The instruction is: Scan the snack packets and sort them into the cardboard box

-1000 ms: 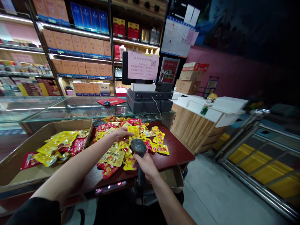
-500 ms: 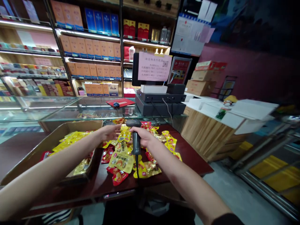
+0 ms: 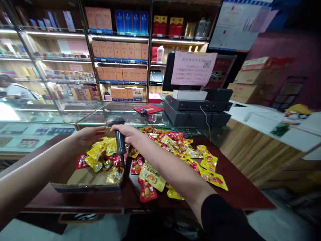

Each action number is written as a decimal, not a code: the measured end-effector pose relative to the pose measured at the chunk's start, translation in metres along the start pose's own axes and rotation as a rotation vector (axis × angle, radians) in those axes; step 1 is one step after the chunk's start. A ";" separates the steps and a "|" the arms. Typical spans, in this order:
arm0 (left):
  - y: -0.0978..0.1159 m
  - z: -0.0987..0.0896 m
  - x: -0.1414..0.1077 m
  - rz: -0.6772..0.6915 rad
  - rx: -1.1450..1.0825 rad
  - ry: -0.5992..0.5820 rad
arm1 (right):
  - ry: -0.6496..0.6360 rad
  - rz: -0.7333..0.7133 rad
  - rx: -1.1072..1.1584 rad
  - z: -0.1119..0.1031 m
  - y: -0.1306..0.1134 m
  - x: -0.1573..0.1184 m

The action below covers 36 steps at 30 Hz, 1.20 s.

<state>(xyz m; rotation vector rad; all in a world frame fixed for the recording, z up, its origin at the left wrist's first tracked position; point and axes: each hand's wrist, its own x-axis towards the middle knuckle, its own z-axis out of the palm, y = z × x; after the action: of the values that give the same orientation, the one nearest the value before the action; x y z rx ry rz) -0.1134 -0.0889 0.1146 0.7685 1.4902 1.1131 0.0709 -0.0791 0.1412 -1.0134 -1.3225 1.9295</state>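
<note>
One open cardboard box [image 3: 85, 188] on table [image 3: 242, 189]; yellow, red, gold snack packets [image 3: 99, 152] inside, overlapping, uncountable. Second pile [image 3: 179, 144] beside it. One barcode scanner [image 3: 120, 142] over box's right side, handle clasped in right hand [image 3: 127, 132]. Left hand [image 3: 87, 135] near scanner head, fingers extended; grip unclear.

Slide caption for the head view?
Right hand holding a scanner, left hand open, by a box of packets.

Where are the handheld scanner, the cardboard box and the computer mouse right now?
Handheld scanner [image 3: 120, 143]: head view, on its dark handle.
Cardboard box [image 3: 86, 177]: head view, on its bare inside bottom, near the front wall.
Computer mouse [image 3: 143, 111]: head view, on its upper shell.
</note>
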 end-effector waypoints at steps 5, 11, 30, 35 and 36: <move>-0.007 0.011 0.003 0.004 0.019 -0.093 | -0.035 0.128 0.023 -0.015 -0.003 -0.012; -0.013 0.099 -0.017 0.070 0.087 -0.380 | -0.043 0.118 0.173 -0.085 0.003 -0.055; -0.123 0.397 -0.061 -0.316 0.318 -0.848 | 0.788 0.168 0.284 -0.355 0.106 -0.280; -0.140 0.407 -0.060 -0.348 0.363 -0.809 | 0.783 0.153 0.331 -0.369 0.134 -0.283; -0.141 0.407 -0.060 -0.349 0.363 -0.805 | 0.760 0.150 0.353 -0.371 0.137 -0.281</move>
<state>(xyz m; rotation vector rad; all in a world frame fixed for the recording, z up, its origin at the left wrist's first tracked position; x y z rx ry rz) 0.3086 -0.0961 0.0096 1.0006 1.0634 0.2005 0.5286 -0.1663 0.0045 -1.4741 -0.4741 1.5387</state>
